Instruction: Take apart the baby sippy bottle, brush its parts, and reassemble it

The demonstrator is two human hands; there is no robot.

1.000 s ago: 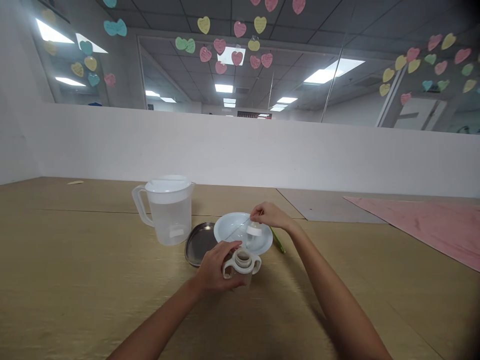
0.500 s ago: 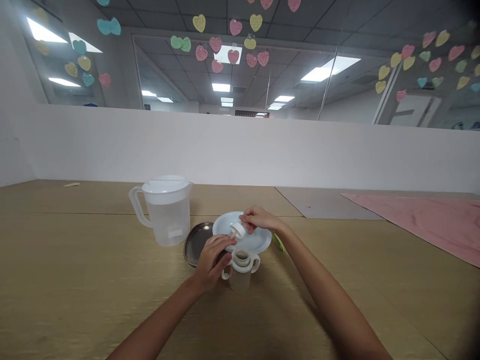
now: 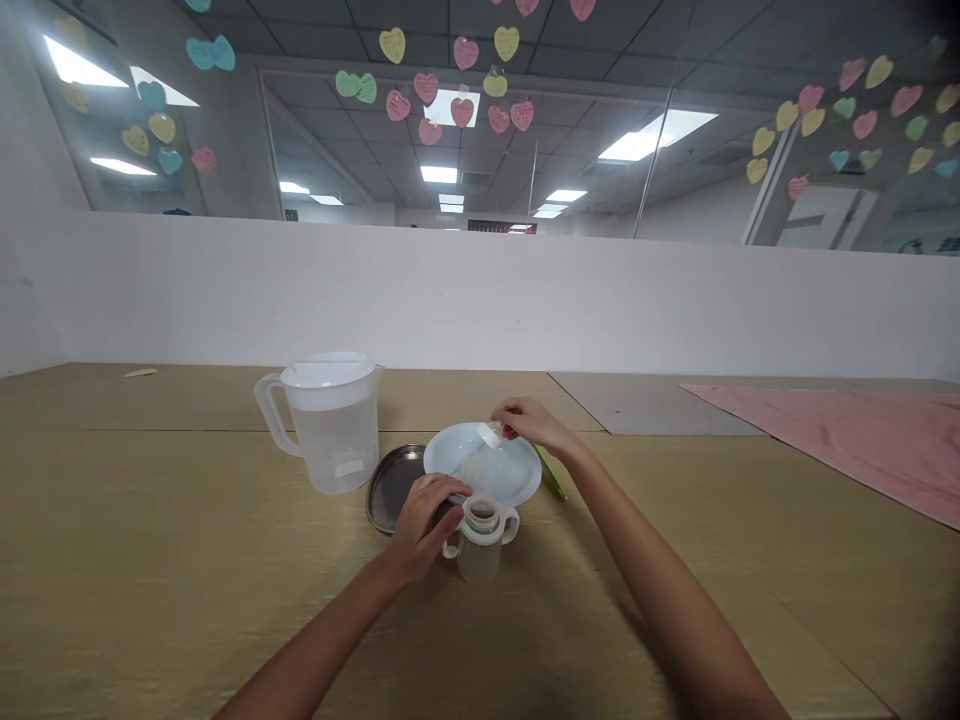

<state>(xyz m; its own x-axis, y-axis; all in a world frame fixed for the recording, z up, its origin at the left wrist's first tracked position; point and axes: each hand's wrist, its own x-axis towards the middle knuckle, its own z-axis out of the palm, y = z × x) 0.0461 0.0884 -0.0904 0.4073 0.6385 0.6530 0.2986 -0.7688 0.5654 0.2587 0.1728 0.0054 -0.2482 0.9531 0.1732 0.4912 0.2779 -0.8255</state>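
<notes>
A baby bottle [image 3: 480, 560] with a clear body, a white collar and two white side handles stands upright on the table, its mouth uncovered. My left hand [image 3: 427, 520] is at its left side, thumb in front and fingers curved behind the rim, gripping it. Above the far part of a pale blue-white plate [image 3: 521, 480], my right hand [image 3: 525, 420] pinches a white bottle cap [image 3: 490, 434] by its clear top. The cap is tilted. A thin, faint line, perhaps a straw, trails from it towards my left fingertips. Blur hides the details.
A lidded clear pitcher [image 3: 334, 440] of water stands at the left. Beside the plate lie a dark metal tray [image 3: 388, 490], partly behind my left hand, and a green, thin object [image 3: 553, 480]. A pink cloth [image 3: 847, 430] covers the right back.
My right hand has moved up and away to the right with the bottle cap, farther from the bottle. My left hand and the bottle have stayed in place.
</notes>
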